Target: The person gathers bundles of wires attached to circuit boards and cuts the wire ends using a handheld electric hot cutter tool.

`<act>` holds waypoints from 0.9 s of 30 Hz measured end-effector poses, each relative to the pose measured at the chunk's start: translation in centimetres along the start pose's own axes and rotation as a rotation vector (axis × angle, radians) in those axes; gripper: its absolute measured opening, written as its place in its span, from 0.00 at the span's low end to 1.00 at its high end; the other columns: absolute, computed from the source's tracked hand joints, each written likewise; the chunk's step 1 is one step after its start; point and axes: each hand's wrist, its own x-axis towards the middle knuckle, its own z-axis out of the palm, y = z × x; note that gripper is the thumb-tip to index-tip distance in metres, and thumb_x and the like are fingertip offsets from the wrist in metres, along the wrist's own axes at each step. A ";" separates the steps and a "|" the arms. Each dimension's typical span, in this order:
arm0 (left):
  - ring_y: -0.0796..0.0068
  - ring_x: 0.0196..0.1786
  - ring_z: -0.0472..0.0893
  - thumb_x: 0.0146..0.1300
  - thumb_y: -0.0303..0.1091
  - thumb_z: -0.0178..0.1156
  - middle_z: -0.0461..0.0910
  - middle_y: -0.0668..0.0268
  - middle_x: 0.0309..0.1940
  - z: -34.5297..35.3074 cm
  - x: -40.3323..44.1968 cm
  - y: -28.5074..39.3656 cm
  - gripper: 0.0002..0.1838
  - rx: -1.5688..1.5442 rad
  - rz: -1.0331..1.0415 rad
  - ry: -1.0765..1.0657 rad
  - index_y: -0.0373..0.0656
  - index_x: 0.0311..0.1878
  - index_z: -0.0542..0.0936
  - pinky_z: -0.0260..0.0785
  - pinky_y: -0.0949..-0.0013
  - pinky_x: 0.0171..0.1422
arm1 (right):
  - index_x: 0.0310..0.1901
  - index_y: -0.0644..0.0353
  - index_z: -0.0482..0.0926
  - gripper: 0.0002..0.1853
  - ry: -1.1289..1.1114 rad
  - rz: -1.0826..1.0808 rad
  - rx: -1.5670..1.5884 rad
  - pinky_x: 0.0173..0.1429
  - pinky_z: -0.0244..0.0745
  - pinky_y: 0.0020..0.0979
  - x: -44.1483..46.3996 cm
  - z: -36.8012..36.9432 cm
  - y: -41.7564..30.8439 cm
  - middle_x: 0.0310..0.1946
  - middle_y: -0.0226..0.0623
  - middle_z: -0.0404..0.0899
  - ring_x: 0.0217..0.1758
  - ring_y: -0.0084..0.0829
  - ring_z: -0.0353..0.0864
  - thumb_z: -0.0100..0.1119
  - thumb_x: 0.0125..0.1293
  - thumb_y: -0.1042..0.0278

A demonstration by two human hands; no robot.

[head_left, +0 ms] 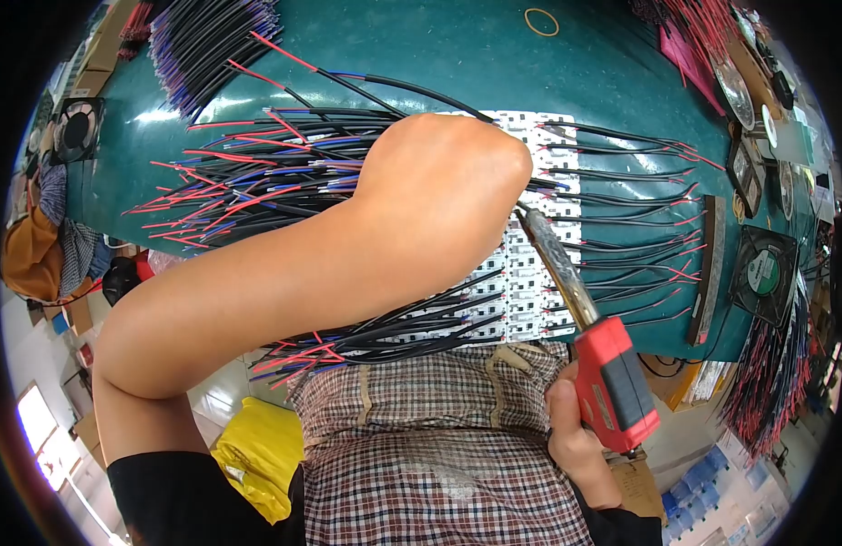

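My left hand [444, 177] reaches across the white circuit boards [530, 318], back of the hand up. Its fingers are hidden beneath it, close to the upper end of a black cable [421, 88]. My right hand [574, 428] is wrapped round the red and black handle of a soldering gun [612, 382]. The tool's metal tip points up and left, touching or just beside the boards below my left hand. Black cables with red and blue wire ends [248, 196] fan out left of the boards. More black and red wires [630, 173] extend from their right side.
A cable bundle [207, 55] lies at the upper left of the green table [348, 36]. Black fans [75, 130] [764, 273] stand at both sides. A dark bar [708, 268] lies right of the wires, and a rubber band [541, 23] lies at the top.
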 end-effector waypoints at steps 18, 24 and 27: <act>0.41 0.39 0.82 0.71 0.38 0.58 0.83 0.46 0.32 -1.3 0.0 -0.5 0.14 -0.175 -0.100 -0.047 0.35 0.46 0.80 0.73 0.48 0.45 | 0.45 0.64 0.70 0.07 0.151 -0.134 0.242 0.27 0.64 0.22 0.1 0.4 -0.1 0.31 0.34 0.71 0.24 0.19 0.67 0.52 0.73 0.71; 0.46 0.35 0.81 0.70 0.35 0.61 0.82 0.51 0.29 -2.3 -0.2 0.3 0.09 -0.174 0.005 0.239 0.39 0.46 0.80 0.72 0.53 0.41 | 0.46 0.65 0.69 0.08 0.104 -0.177 0.205 0.28 0.65 0.23 -0.4 -0.2 0.1 0.32 0.36 0.71 0.22 0.20 0.66 0.52 0.73 0.70; 0.50 0.33 0.82 0.67 0.33 0.63 0.82 0.53 0.28 -2.1 -0.8 0.9 0.08 -0.233 -0.079 0.140 0.40 0.44 0.80 0.73 0.54 0.39 | 0.46 0.65 0.68 0.08 0.117 -0.151 0.254 0.28 0.65 0.23 -0.7 -0.3 -0.2 0.31 0.35 0.71 0.21 0.19 0.66 0.51 0.74 0.70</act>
